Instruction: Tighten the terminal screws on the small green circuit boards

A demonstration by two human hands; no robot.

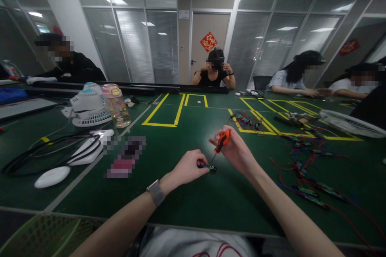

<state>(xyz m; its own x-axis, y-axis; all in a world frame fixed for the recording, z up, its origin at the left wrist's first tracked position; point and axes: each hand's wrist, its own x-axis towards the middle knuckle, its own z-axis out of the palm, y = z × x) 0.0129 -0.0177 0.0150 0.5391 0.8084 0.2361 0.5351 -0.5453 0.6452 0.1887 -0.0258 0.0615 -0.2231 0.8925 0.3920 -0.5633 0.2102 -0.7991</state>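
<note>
Between the fingers of my left hand [190, 166] is a small green circuit board [212, 168], kept low over the green table [187, 204]. My right hand [231, 148] is closed round the orange and black handle of a screwdriver [222, 141]. The screwdriver slants down to the left, and its thin shaft ends at or just above the board; whether the tip touches cannot be made out. To the right of my right arm lie several loose circuit boards [307, 196] with red and blue wires.
A bundle of wired boards [245, 121] lies farther back, near yellow tape outlines [159, 124]. On the left are a drink bottle [117, 106], a white fan [90, 106], a white mouse [52, 177] and black cables [45, 148]. A green basket [45, 235] stands below the table edge. Several people sit around.
</note>
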